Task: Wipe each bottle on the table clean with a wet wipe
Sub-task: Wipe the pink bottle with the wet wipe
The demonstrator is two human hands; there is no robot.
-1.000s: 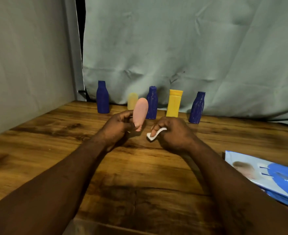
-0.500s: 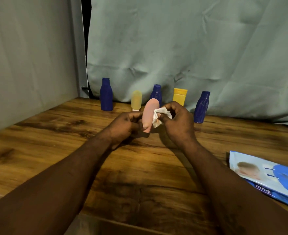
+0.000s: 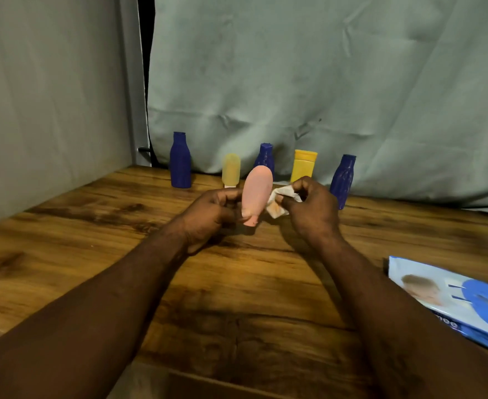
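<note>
Creased grey-green cloth [image 3: 323,82] hangs behind the wooden table [image 3: 64,254]; a plain panel [image 3: 50,96], perhaps fabric, stands at its left.

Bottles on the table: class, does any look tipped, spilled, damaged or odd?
Nothing stands out. The back row of bottles stands upright, no spill visible. The pink bottle is cap down only because the left hand holds it beside the wet wipe.

The held bottle [image 3: 257,194] is kept cap-down above the table [image 3: 122,254] by the left hand [image 3: 211,214] fingers, with the wipe [image 3: 277,203] pinched in the right hand [image 3: 312,208] fingers just beside it. Five more are lined up behind the fingers, pretty much at the table's back edge. The leftmost bottle [image 3: 180,162] is set left of the left fingers and the second bottle [image 3: 231,169] behind them. The third bottle [image 3: 264,158] is behind the held one and the fourth bottle [image 3: 303,165] behind the right fingers, with the rightmost bottle [image 3: 343,180] just right of those. The wipes pack [image 3: 453,298] is laid well right, nearer the person.
</note>
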